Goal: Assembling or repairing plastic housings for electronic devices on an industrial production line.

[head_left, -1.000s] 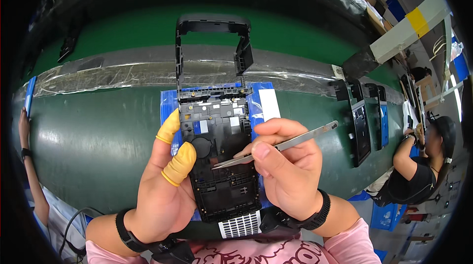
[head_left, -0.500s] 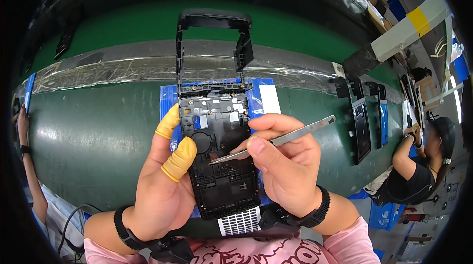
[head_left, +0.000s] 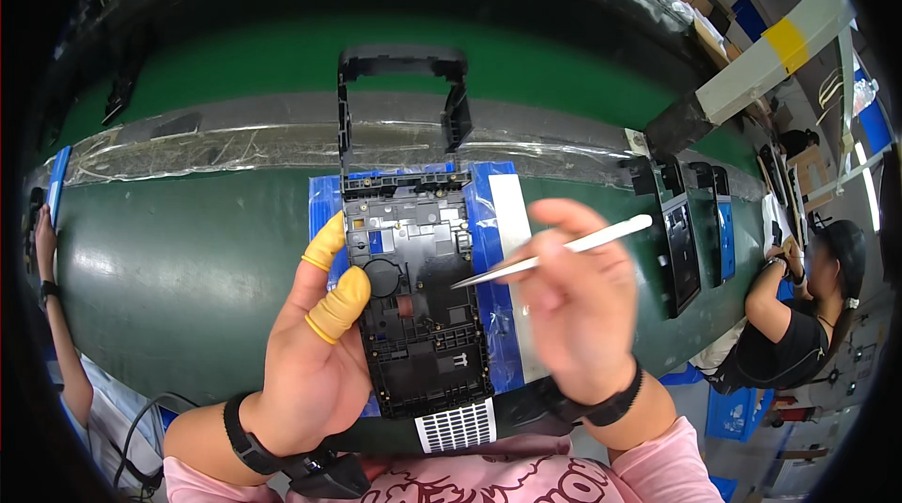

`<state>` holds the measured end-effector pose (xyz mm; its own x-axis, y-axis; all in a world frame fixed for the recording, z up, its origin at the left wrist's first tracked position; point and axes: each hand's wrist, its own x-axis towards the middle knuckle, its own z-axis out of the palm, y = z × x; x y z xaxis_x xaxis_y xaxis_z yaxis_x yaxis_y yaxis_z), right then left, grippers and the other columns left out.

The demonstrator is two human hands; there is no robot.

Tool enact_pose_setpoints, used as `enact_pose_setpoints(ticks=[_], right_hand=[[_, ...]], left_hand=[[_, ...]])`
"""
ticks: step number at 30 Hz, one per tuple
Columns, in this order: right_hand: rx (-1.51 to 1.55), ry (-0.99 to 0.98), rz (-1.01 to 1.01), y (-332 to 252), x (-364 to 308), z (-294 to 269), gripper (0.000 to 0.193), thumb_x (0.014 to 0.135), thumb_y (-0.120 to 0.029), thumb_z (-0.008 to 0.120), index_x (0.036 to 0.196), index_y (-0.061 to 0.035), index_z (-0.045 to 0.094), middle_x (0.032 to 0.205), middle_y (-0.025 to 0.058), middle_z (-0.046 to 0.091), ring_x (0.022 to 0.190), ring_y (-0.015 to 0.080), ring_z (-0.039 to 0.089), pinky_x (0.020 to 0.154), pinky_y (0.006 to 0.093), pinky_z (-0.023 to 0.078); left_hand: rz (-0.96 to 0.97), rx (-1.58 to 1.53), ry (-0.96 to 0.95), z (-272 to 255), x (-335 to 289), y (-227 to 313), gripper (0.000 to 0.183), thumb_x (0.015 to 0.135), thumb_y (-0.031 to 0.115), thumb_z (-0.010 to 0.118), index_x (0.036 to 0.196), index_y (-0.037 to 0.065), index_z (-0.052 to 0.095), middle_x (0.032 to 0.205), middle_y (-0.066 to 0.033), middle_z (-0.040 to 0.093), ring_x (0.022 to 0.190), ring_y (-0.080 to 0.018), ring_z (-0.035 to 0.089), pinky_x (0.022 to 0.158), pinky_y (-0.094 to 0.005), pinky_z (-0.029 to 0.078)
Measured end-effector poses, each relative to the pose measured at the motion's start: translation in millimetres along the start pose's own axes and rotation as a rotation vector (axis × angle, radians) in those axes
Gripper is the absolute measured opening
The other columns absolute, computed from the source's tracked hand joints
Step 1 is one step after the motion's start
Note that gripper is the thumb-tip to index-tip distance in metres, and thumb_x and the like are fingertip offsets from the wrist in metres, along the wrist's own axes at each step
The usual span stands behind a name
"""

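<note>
My left hand (head_left: 305,367), its thumb and forefinger capped in yellow rubber finger cots, grips the left edge of a black rectangular plastic device frame (head_left: 413,292) held above a blue mat (head_left: 489,221) on the green surface (head_left: 188,287). My right hand (head_left: 578,315), blurred, pinches slim silver metal tweezers (head_left: 550,259) whose tips point at the frame's right side, close to it; I cannot tell if they touch. A tall black open bracket (head_left: 399,94) stands just beyond the mat, and similar black frames (head_left: 681,240) lie to the right.
</note>
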<state>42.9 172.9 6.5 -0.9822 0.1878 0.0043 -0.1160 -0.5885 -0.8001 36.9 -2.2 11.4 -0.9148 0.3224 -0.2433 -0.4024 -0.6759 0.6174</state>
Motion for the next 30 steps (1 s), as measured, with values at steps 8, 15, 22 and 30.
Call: enact_pose_setpoints(ticks=[8,15,22,30], right_hand=[[-0.005,0.285,-0.287,-84.2,-47.5,-77.9,0.024,0.078,-0.002,0.05,0.101,0.0027,0.051,0.071,0.0181,0.058,0.047,0.0073,0.04,0.042,0.0179,0.031],[-0.041,0.567,-0.35,-106.2,-130.1,-149.9,0.023,0.077,-0.002,0.051,0.099,0.0036,0.051,0.068,0.0178,0.058,0.044,0.0075,0.039,0.04,0.0187,0.031],[0.029,0.686,-0.401,-102.7,-163.5,-174.9,0.021,0.076,-0.002,0.052,0.096,0.0037,0.052,0.068,0.018,0.059,0.045,0.0083,0.041,0.041,0.0185,0.031],[0.058,0.639,-0.402,-103.6,-165.4,-177.8,0.021,0.076,-0.003,0.053,0.096,0.0034,0.052,0.07,0.0183,0.059,0.046,0.0079,0.041,0.043,0.0185,0.031]], left_hand=[[-0.053,0.258,0.067,-3.6,13.4,-9.4,0.06,0.068,-0.012,0.043,0.124,0.006,0.032,0.102,-0.0118,0.053,0.081,-0.0164,0.054,0.075,-0.0299,0.047],[-0.066,0.446,-0.087,44.5,152.8,26.6,0.022,0.087,0.016,0.037,0.098,0.003,0.051,0.084,-0.0038,0.057,0.077,-0.0159,0.057,0.075,-0.031,0.048],[0.799,1.512,-0.414,130.2,187.0,-29.4,0.026,0.074,0.009,0.056,0.1,0.002,0.055,0.093,-0.0125,0.054,0.084,-0.0196,0.053,0.074,-0.028,0.042],[-0.582,1.128,-0.478,167.6,121.5,-177.8,0.025,0.087,0.024,0.045,0.088,-0.001,0.046,0.069,-0.0076,0.055,0.047,-0.0103,0.05,0.039,-0.021,0.039]])
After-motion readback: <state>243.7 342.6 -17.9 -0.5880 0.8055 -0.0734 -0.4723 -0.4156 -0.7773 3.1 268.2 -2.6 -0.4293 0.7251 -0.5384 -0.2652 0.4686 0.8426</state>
